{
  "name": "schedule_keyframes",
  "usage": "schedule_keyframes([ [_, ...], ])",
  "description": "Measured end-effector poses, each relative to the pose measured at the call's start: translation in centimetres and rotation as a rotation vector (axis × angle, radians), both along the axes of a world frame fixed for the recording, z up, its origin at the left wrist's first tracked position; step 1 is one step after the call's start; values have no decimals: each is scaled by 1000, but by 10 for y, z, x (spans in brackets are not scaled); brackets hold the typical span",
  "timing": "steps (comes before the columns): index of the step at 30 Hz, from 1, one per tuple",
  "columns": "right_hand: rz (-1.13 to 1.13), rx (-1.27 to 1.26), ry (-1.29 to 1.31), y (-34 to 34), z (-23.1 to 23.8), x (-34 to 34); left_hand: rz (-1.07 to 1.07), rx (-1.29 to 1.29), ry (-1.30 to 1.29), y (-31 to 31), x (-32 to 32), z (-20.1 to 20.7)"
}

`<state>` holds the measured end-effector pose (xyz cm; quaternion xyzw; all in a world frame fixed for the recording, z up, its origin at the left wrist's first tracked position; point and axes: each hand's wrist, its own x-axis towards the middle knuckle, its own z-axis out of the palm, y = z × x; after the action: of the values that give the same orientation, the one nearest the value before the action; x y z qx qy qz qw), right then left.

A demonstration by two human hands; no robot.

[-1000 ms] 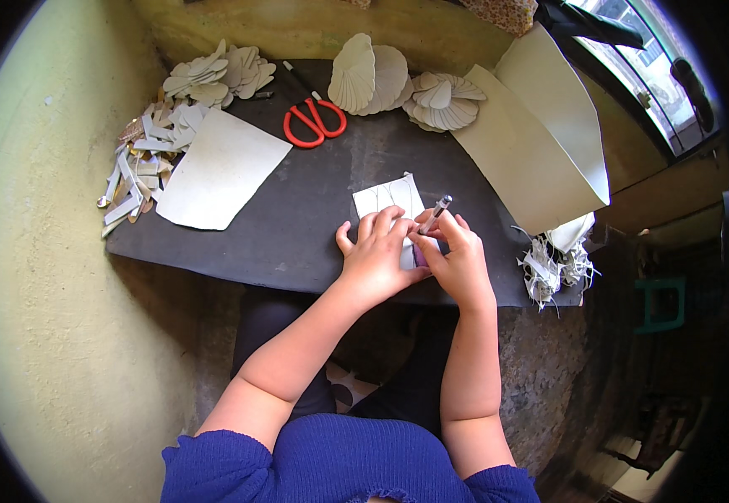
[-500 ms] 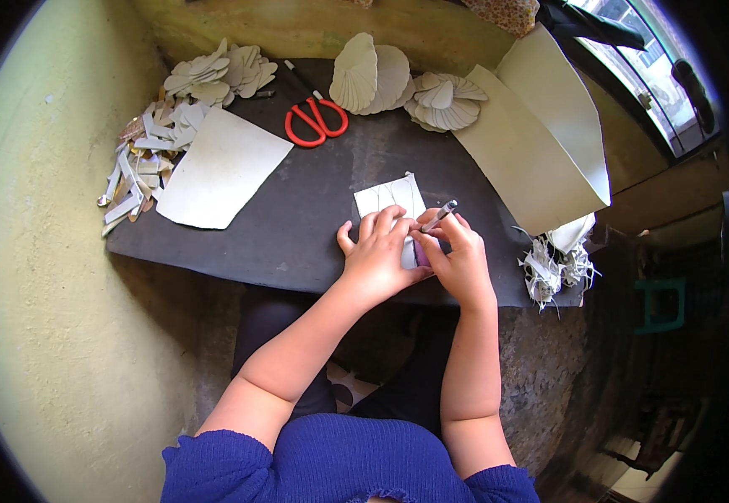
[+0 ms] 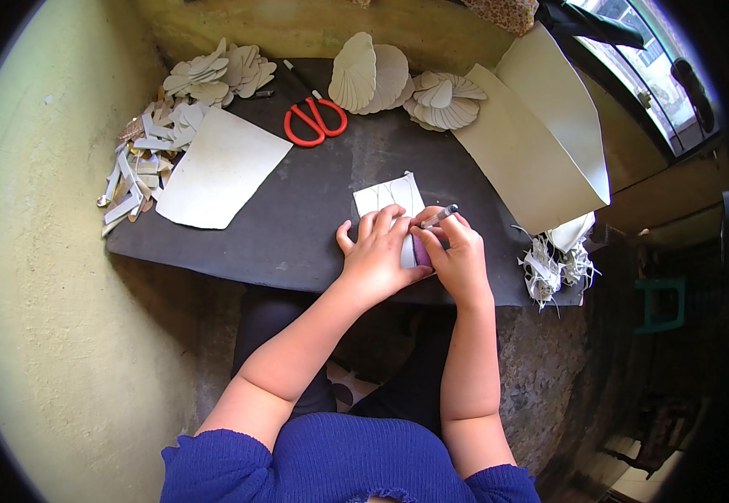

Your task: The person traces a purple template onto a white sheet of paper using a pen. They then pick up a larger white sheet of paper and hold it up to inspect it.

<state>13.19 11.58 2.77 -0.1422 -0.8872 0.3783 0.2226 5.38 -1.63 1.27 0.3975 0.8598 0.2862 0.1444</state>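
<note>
A small white sheet of paper (image 3: 388,197) with curved pencil outlines lies on the dark board (image 3: 297,226). My left hand (image 3: 377,251) presses flat on its near part, fingers spread over a purple template that shows only as a sliver between my hands. My right hand (image 3: 458,260) grips a pen (image 3: 440,216), its tip at the paper's right edge beside my left fingertips. Both hands touch each other at the paper.
Red-handled scissors (image 3: 316,119) lie at the back of the board. Cut paper petals (image 3: 218,75) and shell-shaped stacks (image 3: 370,74) line the far edge. A larger white sheet (image 3: 218,172) and scraps (image 3: 134,159) lie left; a big folded cream sheet (image 3: 541,142) and shreds (image 3: 553,264) lie right.
The pen in my right hand has shifted slightly along the paper's edge; my left hand stays pressed down in the same place.
</note>
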Motion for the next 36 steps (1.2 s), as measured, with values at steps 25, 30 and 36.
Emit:
schedule_keyframes([
  [25, -12, 111, 55, 1, -5, -2, 0, -4, -17, 1, -1, -1],
  [30, -3, 131, 64, 0, -4, -2, 2, -15, -18, 1, -1, 0],
  [36, -15, 127, 36, 0, -4, -2, 5, -6, -40, 0, -1, 1],
])
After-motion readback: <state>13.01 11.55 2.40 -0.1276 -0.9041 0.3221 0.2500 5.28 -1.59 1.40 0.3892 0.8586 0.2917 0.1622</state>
